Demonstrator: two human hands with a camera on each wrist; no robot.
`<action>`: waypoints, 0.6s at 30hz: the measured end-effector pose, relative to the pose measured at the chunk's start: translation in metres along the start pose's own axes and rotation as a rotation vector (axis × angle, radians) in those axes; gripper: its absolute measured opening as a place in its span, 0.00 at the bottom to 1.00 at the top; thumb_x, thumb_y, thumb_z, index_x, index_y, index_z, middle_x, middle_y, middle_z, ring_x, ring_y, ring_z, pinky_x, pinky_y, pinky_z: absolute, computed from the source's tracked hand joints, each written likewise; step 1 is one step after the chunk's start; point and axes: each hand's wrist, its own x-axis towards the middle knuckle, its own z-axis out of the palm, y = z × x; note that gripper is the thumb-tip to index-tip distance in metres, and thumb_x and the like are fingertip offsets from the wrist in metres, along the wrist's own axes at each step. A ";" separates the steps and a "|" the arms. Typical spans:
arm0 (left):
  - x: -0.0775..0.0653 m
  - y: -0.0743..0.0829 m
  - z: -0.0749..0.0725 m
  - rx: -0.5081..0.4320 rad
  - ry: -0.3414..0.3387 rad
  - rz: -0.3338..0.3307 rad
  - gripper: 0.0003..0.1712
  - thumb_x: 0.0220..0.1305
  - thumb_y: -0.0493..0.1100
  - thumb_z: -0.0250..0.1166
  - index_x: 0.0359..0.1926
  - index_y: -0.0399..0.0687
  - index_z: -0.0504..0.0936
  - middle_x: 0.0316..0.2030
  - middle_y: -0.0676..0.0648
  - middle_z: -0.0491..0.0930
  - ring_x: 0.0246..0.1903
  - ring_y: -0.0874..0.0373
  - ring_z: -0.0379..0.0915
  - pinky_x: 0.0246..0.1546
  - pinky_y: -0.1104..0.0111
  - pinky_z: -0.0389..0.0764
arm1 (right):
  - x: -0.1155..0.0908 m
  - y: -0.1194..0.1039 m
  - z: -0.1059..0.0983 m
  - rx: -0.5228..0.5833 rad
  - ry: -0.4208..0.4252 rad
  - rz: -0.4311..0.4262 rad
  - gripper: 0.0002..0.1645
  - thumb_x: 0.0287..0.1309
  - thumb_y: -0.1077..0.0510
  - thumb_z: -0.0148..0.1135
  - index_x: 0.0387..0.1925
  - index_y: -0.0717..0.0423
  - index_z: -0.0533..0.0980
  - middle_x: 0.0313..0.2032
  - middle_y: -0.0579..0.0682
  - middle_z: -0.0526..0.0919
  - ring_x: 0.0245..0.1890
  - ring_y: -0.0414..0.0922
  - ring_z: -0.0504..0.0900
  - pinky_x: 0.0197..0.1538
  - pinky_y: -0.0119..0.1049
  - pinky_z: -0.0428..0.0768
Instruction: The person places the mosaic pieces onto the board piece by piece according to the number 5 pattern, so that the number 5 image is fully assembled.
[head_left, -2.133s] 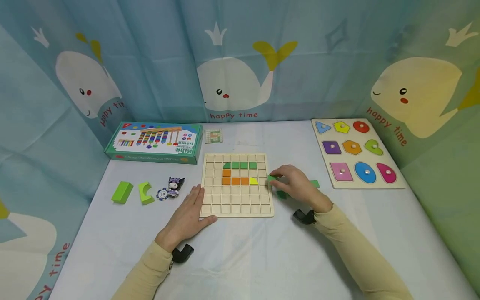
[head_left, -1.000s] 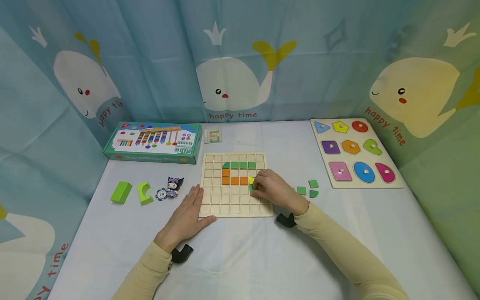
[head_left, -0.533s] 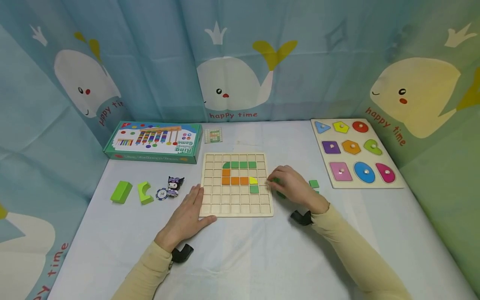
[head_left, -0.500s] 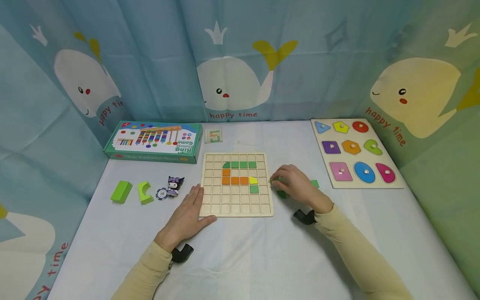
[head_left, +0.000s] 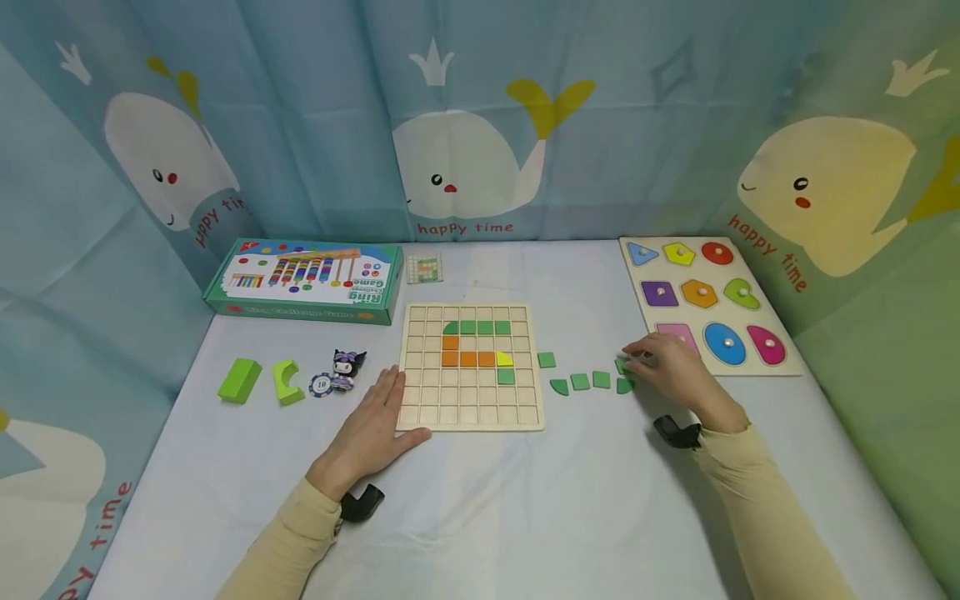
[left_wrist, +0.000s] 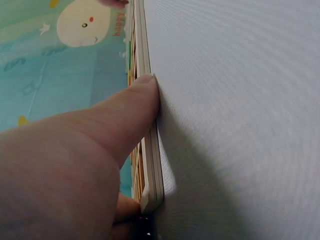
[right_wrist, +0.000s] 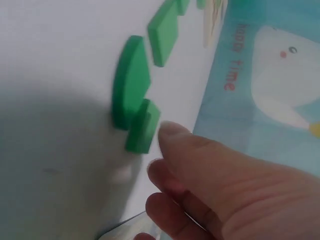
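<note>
My left hand (head_left: pixel 365 433) rests flat at the left edge of a pale wooden grid board (head_left: pixel 469 408), with the thumb along its front edge; the left wrist view shows that thumb (left_wrist: pixel 135 102) against the board's rim. On the board, a green row (head_left: pixel 486 327) ends in a rounded piece, orange squares (head_left: pixel 468 359) form an L, and a yellow piece (head_left: pixel 504 360) has a green square (head_left: pixel 506 377) below it. My right hand (head_left: pixel 678 375) hovers over the rightmost loose green square tile (right_wrist: pixel 144 127), thumb and fingertips beside it, holding nothing. A rounded green tile (right_wrist: pixel 131 82) lies beside that square.
Other loose green tiles (head_left: pixel 580 382) lie right of the board. A knob puzzle (head_left: pixel 660 317) sits behind my right hand. A game box (head_left: pixel 303 283), a small pattern card (head_left: pixel 424 268), green blocks (head_left: pixel 240 382), a figurine (head_left: pixel 345 369) and a numbered chip (head_left: pixel 320 384) stand left and back.
A second ago my right hand was over the board at the green square below the yellow piece. It has since moved right, past the board edge, to the farthest loose tiles. My left hand stays put.
</note>
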 end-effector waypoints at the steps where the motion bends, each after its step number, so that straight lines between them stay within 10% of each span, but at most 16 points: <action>1: 0.000 0.000 0.000 0.000 -0.003 -0.002 0.56 0.63 0.59 0.66 0.71 0.22 0.49 0.72 0.29 0.46 0.72 0.38 0.39 0.69 0.49 0.50 | -0.001 0.002 0.000 -0.004 -0.002 -0.004 0.13 0.54 0.67 0.71 0.43 0.67 0.83 0.38 0.57 0.83 0.39 0.54 0.78 0.45 0.53 0.78; 18: 0.000 0.001 -0.001 -0.004 -0.020 -0.007 0.56 0.63 0.59 0.66 0.71 0.23 0.48 0.73 0.30 0.45 0.72 0.38 0.38 0.70 0.50 0.49 | -0.004 0.008 0.011 -0.060 0.002 -0.024 0.14 0.50 0.66 0.74 0.40 0.67 0.82 0.34 0.55 0.79 0.36 0.53 0.74 0.39 0.48 0.75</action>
